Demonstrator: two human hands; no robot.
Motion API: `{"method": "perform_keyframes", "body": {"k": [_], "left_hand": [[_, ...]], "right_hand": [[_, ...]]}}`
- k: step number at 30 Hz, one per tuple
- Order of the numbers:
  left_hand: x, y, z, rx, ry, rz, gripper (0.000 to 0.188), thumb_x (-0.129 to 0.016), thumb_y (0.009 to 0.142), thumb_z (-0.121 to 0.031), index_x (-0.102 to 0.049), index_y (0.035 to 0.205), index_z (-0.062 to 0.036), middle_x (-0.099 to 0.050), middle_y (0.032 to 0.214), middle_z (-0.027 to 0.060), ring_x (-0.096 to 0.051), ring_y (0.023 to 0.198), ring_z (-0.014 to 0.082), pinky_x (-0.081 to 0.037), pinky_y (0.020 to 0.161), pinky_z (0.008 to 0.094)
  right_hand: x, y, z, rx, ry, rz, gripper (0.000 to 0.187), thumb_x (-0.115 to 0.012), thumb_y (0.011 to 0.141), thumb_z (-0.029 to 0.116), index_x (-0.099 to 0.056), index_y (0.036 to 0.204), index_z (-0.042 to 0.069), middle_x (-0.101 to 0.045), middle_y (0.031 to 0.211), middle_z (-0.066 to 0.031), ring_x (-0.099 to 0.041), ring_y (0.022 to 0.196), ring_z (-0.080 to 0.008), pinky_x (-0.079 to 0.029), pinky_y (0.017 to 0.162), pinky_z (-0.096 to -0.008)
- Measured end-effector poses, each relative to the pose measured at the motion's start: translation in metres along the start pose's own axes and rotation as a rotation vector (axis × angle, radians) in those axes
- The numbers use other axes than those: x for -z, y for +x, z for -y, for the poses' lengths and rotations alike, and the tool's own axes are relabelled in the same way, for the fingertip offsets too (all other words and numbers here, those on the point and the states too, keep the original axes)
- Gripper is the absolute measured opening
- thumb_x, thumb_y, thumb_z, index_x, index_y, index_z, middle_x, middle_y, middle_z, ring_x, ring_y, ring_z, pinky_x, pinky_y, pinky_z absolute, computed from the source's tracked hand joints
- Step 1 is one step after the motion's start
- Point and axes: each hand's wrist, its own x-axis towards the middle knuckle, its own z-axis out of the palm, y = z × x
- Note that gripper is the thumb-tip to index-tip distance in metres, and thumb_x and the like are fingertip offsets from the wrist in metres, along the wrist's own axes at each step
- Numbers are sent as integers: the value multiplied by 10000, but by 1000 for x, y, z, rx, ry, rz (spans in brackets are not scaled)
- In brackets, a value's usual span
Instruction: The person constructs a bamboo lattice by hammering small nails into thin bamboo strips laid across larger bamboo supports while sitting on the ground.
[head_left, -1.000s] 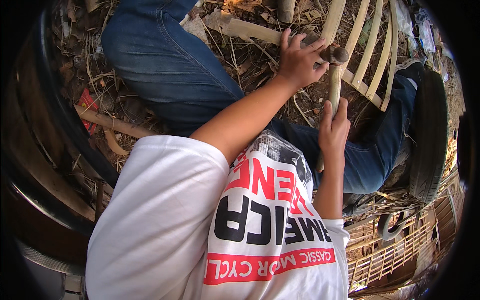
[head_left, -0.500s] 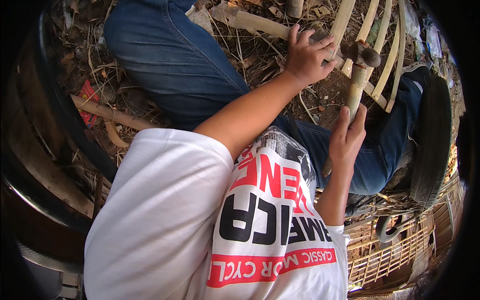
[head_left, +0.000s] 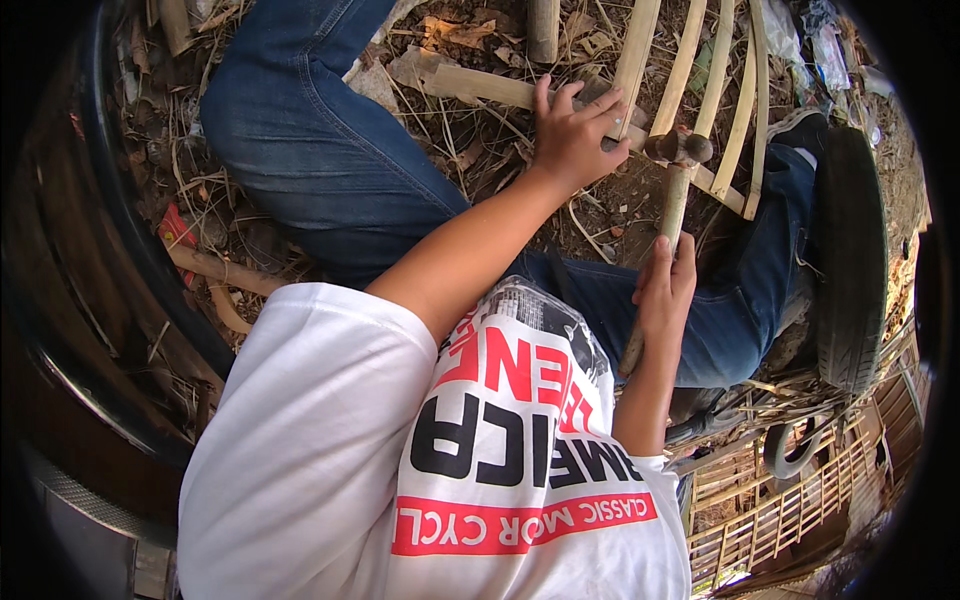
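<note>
In my right hand (head_left: 664, 290) is a hammer (head_left: 674, 200), held by its pale wooden handle with the rusty head pointing away from me. The head hovers over or rests near a wooden crosspiece (head_left: 470, 82); I cannot tell if they touch. My left hand (head_left: 578, 135) grips the crosspiece, fingers curled over it beside the end of a pale bamboo slat (head_left: 637, 60). Something dark shows under those fingers, partly hidden. More curved slats (head_left: 712, 80) fan out from the crosspiece to the right.
Dry leaves and straw cover the dirt ground (head_left: 500, 140). A black tire (head_left: 850, 260) stands at the right, above a woven bamboo lattice (head_left: 760, 510). At the left lie a stick (head_left: 225, 270) and a red wrapper (head_left: 176, 228). Clear plastic litter (head_left: 825, 55) lies at the upper right.
The whole view has shifted, so hands, hammer and slats appear further left. Both hands keep their holds, and the hammer stays beside the left hand.
</note>
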Motion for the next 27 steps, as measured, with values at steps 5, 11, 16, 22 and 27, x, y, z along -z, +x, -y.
{"method": "perform_keyframes", "body": {"k": [5,11,16,22,27], "left_hand": [[1,1,2,-10,17,30,413,-769,697,-369,-755,1044,-146,-664,1257,-52,-533,1160,304,-184,1118,600],[2,2,3,-56,58,24,391,-761,697,-357,-755,1031,-154,-661,1252,-58,-531,1143,292,-204,1097,596],[-1,0,4,-73,80,-8,373,-758,705,-366,-754,1011,-154,-656,1258,-54,-526,1147,299,-202,1084,627],[-1,0,4,-86,65,-18,308,-743,727,-365,-744,930,-134,-656,1254,-52,-516,1146,316,-193,1067,667],[-4,-2,5,-67,30,-8,339,-704,748,-360,-737,998,-134,-655,1249,-44,-504,1158,335,-166,1083,680]], "right_hand": [[-1,-6,-15,-29,52,27,277,-472,1033,334,-499,1005,59,-434,578,15,-418,452,-55,-354,387,-213],[-8,0,-17,235,-90,-15,255,-507,1024,286,-527,1048,33,-468,569,-2,-454,464,-68,-351,408,-252],[-12,0,12,229,-173,6,257,-516,1008,263,-537,1079,17,-605,686,-189,-625,610,-326,-453,584,-407],[-14,18,13,223,-299,38,241,-516,1010,241,-527,1097,16,-647,730,-206,-672,679,-362,-477,604,-420],[-12,12,5,245,-223,22,247,-516,1011,239,-513,1114,14,-642,719,-216,-675,680,-370,-473,596,-421]]}}
